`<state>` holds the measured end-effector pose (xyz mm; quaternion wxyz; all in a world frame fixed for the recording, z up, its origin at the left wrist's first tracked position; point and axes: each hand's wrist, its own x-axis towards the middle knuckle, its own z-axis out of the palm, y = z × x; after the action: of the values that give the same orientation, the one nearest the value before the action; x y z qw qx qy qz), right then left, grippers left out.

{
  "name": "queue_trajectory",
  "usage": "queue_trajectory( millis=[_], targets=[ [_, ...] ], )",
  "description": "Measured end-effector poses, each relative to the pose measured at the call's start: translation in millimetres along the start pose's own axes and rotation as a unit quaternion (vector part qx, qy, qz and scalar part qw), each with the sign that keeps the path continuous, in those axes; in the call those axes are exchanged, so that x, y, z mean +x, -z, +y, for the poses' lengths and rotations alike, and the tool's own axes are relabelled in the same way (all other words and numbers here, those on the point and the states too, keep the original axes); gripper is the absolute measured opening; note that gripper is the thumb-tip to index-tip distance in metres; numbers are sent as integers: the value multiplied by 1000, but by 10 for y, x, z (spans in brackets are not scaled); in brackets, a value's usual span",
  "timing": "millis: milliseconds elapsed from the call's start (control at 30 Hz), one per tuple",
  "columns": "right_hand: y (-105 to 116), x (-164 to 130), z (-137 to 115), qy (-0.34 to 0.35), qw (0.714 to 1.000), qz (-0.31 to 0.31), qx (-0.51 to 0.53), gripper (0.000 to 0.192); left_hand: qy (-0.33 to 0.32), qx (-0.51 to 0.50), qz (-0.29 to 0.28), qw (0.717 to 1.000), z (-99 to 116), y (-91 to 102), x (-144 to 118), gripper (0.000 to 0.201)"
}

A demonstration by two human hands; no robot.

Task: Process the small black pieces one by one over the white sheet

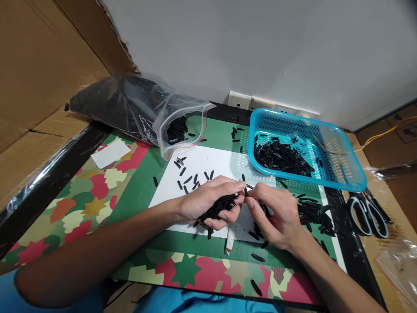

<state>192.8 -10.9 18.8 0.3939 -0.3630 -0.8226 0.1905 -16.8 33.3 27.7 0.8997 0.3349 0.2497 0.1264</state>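
My left hand [208,191] is curled around a handful of small, narrow black pieces [221,207], palm turned partly up. At its thumb and fingertips one slim black piece [246,191] meets the fingertips of my right hand [278,213], which pinches it. Both hands are close together over a white sheet [166,184]. More loose black pieces [188,179] lie scattered on the sheet, and a denser heap [314,213] is beyond my right hand. A thin white stick-like item with a red tip [230,241] lies below the hands, partly hidden by them.
A blue plastic basket [345,167] holding black pieces stands back right. At the back left lies a clear zip bag [130,104], full of dark pieces, its mouth open. Scissors [369,217] lie at right. A power strip [241,101] runs along the wall; cardboard [42,56] stands left.
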Motion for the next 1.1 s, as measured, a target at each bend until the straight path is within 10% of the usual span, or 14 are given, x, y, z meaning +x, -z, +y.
queue_trajectory(
  millis=[533, 800, 1100],
  targets=[
    [33, 49, 4, -72, 996, -52, 22, 24, -2, 27, 60, 998, -41, -37, 6, 44],
    [-6, 25, 55, 94, 985, 24, -141, 16, -25, 30, 68, 997, -66, -57, 22, 45],
    [6, 22, 81, 92, 984, 12, -151, 14, -51, 57, 69, 995, -66, -49, 30, 47]
  ],
)
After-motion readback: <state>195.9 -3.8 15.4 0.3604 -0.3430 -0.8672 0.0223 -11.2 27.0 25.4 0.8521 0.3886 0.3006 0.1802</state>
